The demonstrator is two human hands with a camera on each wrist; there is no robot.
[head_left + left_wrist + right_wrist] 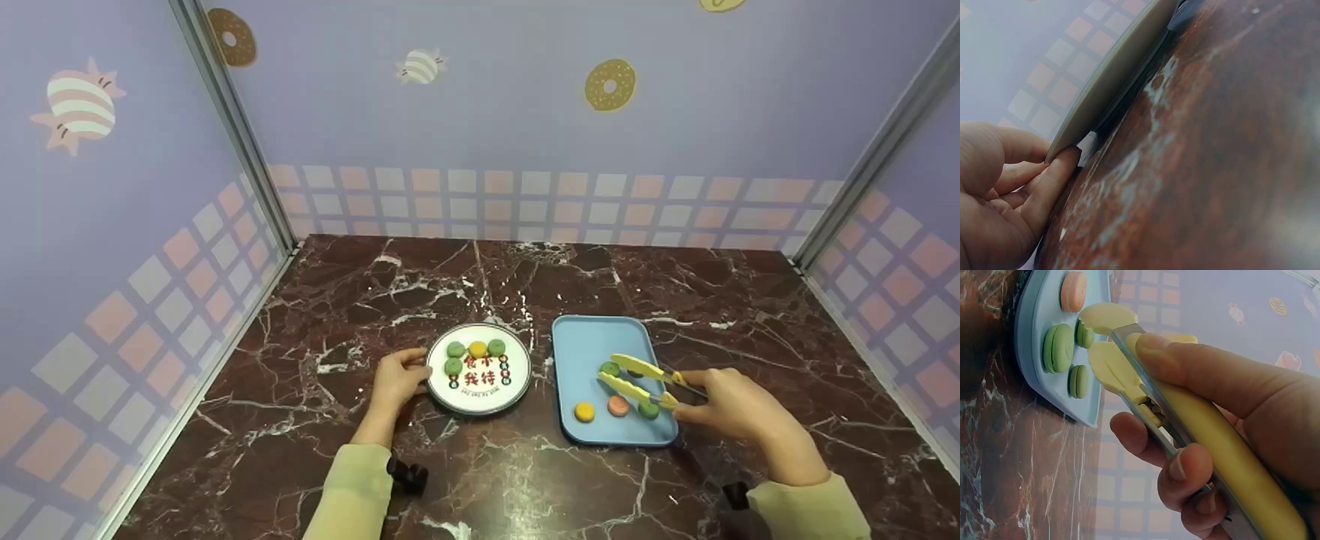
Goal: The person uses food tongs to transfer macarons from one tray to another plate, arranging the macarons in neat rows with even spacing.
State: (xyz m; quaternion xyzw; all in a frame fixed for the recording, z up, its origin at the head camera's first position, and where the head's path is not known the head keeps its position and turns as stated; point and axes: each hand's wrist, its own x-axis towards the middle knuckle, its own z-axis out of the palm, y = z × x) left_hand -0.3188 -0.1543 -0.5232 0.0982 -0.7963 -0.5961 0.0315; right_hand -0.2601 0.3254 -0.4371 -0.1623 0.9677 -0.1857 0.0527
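Note:
My left hand (396,381) pinches the rim of a round white plate (491,401) with red characters, its thumb on top and fingers underneath in the left wrist view. Several macarons lie along the plate's upper left, green ones (496,347) and a yellow one (478,349). In my right hand (731,405) is a pair of yellow tongs (634,386), its jaws apart over a blue tray (589,337). The tong tips sit on either side of a green macaron (610,369). Nearer me on the tray are a yellow macaron (584,412), an orange-pink one (618,406) and another green one (649,409).
Plate and tray stand side by side on a dark red marbled table (360,300), a narrow strip of tabletop between them. Purple panels (487,120) with printed sweets and checks enclose the back and both sides.

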